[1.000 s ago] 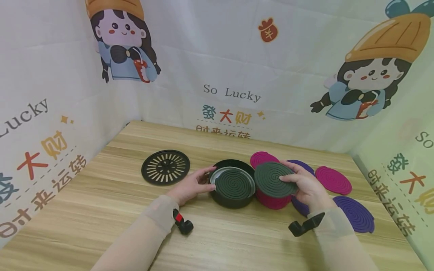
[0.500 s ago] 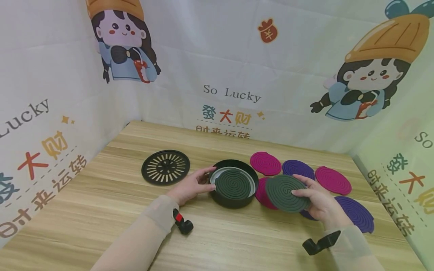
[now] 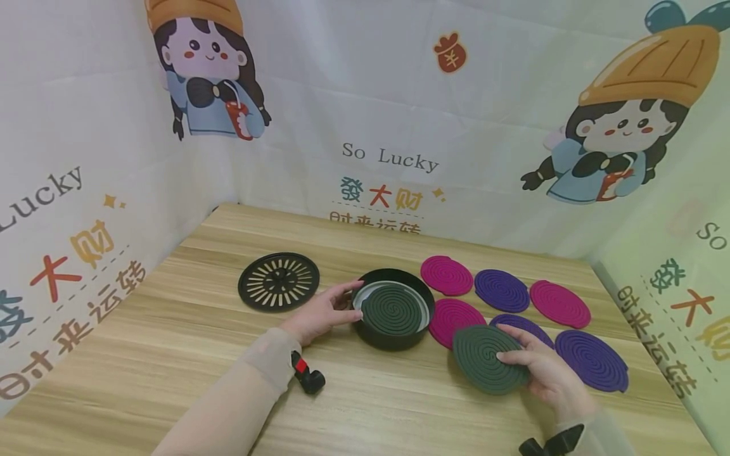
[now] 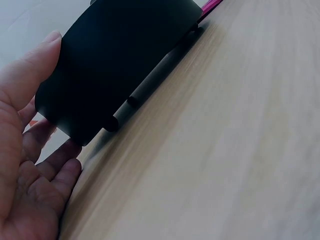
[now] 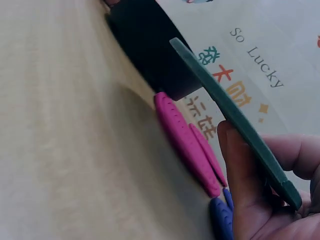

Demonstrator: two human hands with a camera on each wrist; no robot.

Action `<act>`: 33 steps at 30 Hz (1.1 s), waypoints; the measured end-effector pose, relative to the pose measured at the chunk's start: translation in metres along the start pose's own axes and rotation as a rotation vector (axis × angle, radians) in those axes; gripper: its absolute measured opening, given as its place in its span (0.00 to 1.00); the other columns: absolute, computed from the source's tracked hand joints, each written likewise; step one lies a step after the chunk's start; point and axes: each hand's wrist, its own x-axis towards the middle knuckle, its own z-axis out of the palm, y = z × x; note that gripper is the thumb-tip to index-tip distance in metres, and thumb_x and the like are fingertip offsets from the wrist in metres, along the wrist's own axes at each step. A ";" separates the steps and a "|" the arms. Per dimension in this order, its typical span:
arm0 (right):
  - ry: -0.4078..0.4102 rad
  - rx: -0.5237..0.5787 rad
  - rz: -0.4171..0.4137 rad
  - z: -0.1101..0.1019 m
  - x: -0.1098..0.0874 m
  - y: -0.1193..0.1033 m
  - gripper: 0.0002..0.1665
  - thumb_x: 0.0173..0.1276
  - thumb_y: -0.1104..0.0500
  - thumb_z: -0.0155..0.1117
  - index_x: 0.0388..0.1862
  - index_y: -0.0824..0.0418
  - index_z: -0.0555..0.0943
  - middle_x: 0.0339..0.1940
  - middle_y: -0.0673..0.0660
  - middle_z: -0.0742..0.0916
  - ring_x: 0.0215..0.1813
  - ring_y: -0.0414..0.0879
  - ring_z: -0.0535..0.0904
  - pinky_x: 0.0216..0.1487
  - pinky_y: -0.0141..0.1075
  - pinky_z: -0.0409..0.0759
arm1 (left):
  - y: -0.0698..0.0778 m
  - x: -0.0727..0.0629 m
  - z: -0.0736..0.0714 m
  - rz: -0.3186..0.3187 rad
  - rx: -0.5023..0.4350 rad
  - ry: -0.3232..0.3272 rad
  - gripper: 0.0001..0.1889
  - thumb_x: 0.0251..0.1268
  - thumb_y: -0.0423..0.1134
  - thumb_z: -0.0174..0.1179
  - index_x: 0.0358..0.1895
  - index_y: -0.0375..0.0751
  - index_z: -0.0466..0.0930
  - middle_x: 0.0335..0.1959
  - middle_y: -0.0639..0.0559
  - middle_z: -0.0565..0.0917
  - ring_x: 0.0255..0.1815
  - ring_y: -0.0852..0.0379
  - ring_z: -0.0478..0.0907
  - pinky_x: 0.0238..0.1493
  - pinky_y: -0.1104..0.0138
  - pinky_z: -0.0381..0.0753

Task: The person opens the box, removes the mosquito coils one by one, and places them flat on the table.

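My left hand (image 3: 319, 313) holds the left side of a round black mosquito coil tin (image 3: 390, 342), thumb and fingers spread along its wall. Inside the tin, on a pale grey lining, lies a dark green mosquito coil (image 3: 392, 308). A second green mosquito coil (image 3: 487, 361) is pinched between the thumb and fingers of my right hand (image 3: 550, 373), to the right of the tin and nearer to me. The right wrist view shows this held coil (image 5: 235, 117) edge-on and tilted, raised above the table. In the left wrist view the tin's wall (image 4: 120, 60) stands on small feet.
A slotted black lid (image 3: 279, 299) lies flat left of the tin. Right of the tin are several loose coils, such as a pink coil (image 3: 447, 275) and a purple coil (image 3: 593, 360). The wooden tabletop (image 3: 353, 405) is backed by a printed cloth (image 3: 296, 152).
My right hand has carried the green coil away from the tin, rightward and toward me, uncovering pink and purple coils on the table. My left hand has stayed at the tin.
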 end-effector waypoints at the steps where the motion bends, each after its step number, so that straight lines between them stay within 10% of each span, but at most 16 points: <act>1: -0.007 0.002 0.002 0.000 -0.001 0.002 0.28 0.66 0.72 0.57 0.60 0.51 0.68 0.45 0.49 0.83 0.40 0.42 0.84 0.41 0.33 0.83 | 0.000 0.000 0.000 -0.001 -0.002 0.000 0.38 0.60 0.35 0.67 0.73 0.46 0.60 0.72 0.41 0.63 0.73 0.46 0.57 0.68 0.56 0.62; 19: -0.039 0.022 0.043 0.000 -0.019 0.024 0.26 0.62 0.73 0.60 0.53 0.47 0.75 0.46 0.50 0.82 0.42 0.43 0.84 0.44 0.35 0.83 | 0.002 -0.002 0.000 -0.006 -0.008 -0.003 0.39 0.59 0.36 0.67 0.73 0.45 0.59 0.72 0.41 0.62 0.73 0.46 0.56 0.69 0.55 0.60; 33: 0.003 -0.074 0.060 0.009 -0.018 0.019 0.35 0.59 0.73 0.62 0.66 0.66 0.65 0.46 0.51 0.82 0.41 0.43 0.84 0.43 0.34 0.83 | 0.002 -0.003 0.000 -0.003 -0.008 -0.004 0.39 0.59 0.38 0.68 0.74 0.47 0.59 0.72 0.42 0.62 0.73 0.47 0.57 0.69 0.56 0.62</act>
